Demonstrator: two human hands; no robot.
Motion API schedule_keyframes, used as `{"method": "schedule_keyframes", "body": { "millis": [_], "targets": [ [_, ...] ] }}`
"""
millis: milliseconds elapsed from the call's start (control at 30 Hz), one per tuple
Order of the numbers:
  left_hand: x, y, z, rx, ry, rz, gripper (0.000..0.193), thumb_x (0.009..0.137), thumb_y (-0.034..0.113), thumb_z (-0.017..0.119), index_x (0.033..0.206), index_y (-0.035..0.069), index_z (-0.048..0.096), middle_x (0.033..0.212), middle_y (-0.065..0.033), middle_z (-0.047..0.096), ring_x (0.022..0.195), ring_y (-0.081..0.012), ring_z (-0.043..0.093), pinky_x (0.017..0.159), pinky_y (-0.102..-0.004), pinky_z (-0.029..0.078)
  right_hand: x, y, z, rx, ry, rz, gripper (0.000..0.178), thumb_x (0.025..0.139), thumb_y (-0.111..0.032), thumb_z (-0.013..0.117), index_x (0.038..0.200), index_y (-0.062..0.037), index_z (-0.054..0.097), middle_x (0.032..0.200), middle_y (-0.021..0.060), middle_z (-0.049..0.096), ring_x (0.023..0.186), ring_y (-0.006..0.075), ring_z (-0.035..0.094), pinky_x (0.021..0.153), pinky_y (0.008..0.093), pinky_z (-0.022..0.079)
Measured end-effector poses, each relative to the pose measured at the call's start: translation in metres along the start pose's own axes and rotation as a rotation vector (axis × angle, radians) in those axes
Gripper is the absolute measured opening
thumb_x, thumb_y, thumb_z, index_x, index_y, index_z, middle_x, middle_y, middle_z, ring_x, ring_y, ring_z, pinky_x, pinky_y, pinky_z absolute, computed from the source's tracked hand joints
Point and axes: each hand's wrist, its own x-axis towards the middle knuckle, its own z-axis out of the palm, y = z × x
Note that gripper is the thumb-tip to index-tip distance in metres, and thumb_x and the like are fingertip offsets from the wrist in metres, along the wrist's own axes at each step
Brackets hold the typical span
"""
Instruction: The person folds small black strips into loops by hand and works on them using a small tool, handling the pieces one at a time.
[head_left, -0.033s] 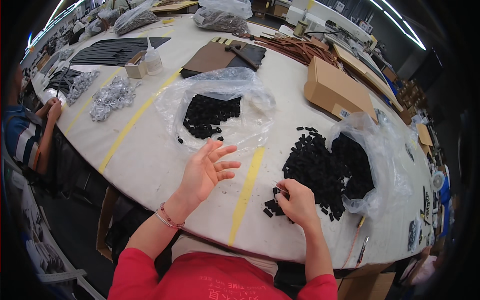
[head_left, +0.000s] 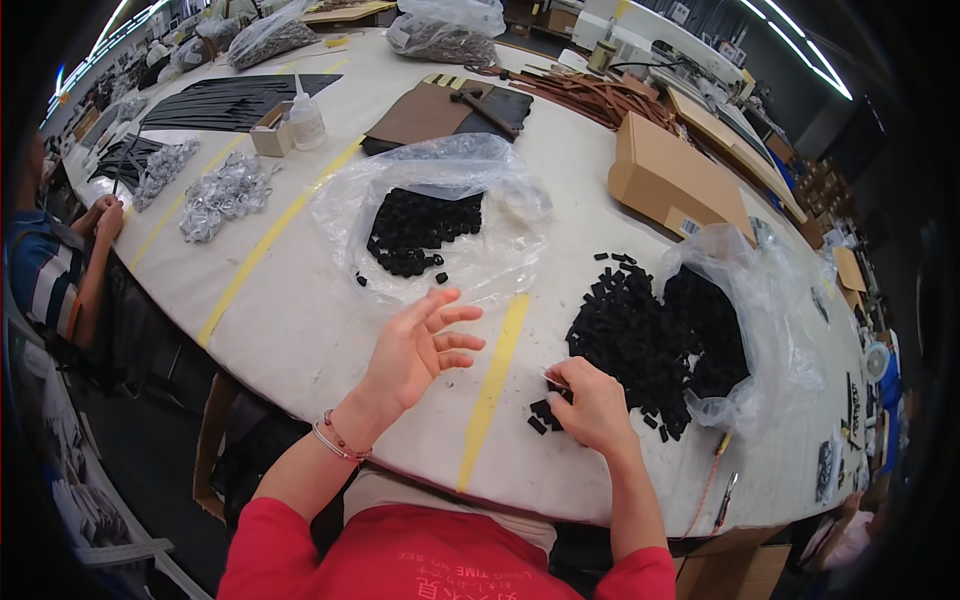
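Note:
My left hand [head_left: 408, 348] hovers over the table with its fingers apart and nothing in it. Beyond it, small black pieces [head_left: 425, 225] lie heaped in an opened clear plastic bag [head_left: 335, 215]. My right hand [head_left: 592, 405] is closed in a pinch at the near left edge of a second heap of small black pieces [head_left: 620, 325]. A thin silvery tool [head_left: 548, 377] juts out slightly from its fingertips; its kind cannot be made out. A few loose black pieces [head_left: 537, 425] lie beside that hand.
At the right, another clear bag [head_left: 775, 340] holds more black pieces. Behind are a cardboard box [head_left: 672, 180], a hammer [head_left: 488, 113] on brown sheets, and a white squeeze bottle [head_left: 306, 120]. A co-worker's hands [head_left: 105, 215] are at the left edge. A snips-like tool [head_left: 727, 500] lies near the front edge.
My left hand has shifted slightly down and to the right, fingers still apart. My right hand has moved a little to the left over the black pieces.

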Motion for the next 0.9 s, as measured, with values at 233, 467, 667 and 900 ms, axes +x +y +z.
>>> {"method": "schedule_keyframes", "body": {
  "millis": [233, 467, 667, 900],
  "targets": [
    [-0.006, -0.031, -0.028, 0.206, -0.215, -0.146, 0.024, 0.085, 0.018, 0.047, 0.099, -0.001, 0.051, 0.076, -0.0088, 0.059, 0.059, -0.014, 0.058, 0.051, -0.024, 0.047, 0.003, -0.001, 0.015, -0.058, -0.194, -0.071, 0.015, 0.068, -0.005, 0.051, 0.083, -0.0055, 0.054, 0.081, 0.0096, 0.056, 0.07, 0.0257, 0.057, 0.062, 0.0355, 0.045],
    [-0.016, -0.054, -0.01, 0.701, -0.293, -0.069, 0.018, 0.081, 0.008, 0.053, 0.096, -0.002, 0.052, 0.073, -0.0038, 0.057, 0.057, -0.0071, 0.054, 0.048, -0.0199, 0.045, 0.009, -0.012, 0.005, 0.998, -0.216, 0.294, 0.021, 0.066, 0.002, 0.057, 0.086, -0.0008, 0.051, 0.07, 0.0005, 0.05, 0.064, 0.0052, 0.047, 0.055, 0.0195, 0.04],
    [-0.016, -0.058, -0.01, 0.095, -0.276, -0.344, 0.01, 0.081, 0.01, 0.051, 0.086, 0.001, 0.052, 0.07, -0.0049, 0.056, 0.053, -0.0109, 0.053, 0.044, -0.0212, 0.041, 0.006, -0.025, 0.008, 1.278, -0.162, 0.369, 0.025, 0.067, 0.0, 0.06, 0.091, 0.0, 0.052, 0.071, -0.0017, 0.049, 0.056, 0.0003, 0.04, 0.048, 0.0137, 0.031],
    [-0.027, -0.069, -0.009, -0.084, -0.202, -0.41, 0.015, 0.082, 0.019, 0.052, 0.084, 0.004, 0.053, 0.073, -0.0053, 0.054, 0.051, -0.0135, 0.05, 0.044, -0.0239, 0.036, -0.008, -0.027, 0.025, 0.824, 0.081, 0.05, 0.019, 0.071, 0.001, 0.059, 0.09, 0.0008, 0.056, 0.067, -0.0038, 0.049, 0.056, -0.0001, 0.039, 0.048, 0.014, 0.03]
  ]
}}
